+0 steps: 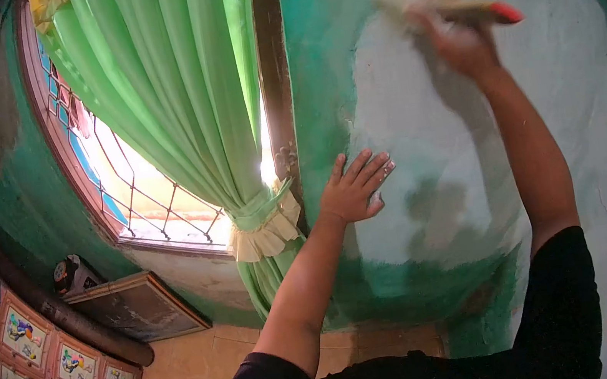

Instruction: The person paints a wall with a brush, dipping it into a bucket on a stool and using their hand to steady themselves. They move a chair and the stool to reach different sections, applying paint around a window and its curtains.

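Observation:
My right hand (461, 39) is raised at the upper right, wrapped round the handle of a paintbrush (480, 8). The brush has a pale wooden handle with a red tip; its bristles, blurred by motion, are at the wall. White paint covers much of the green wall (318, 48), with an uneven edge between the two colours. Lower and to the left, my left hand (356, 188) lies flat against the wall with its fingers spread. White specks show on its fingertips.
A green curtain (156, 78), tied with a cream ruffle, hangs before a barred window (140, 189) on the left. Below are a drawer cabinet (53, 364), a dark rolled item (47, 295), a leaning framed board (142, 309) and the tiled floor (182, 377).

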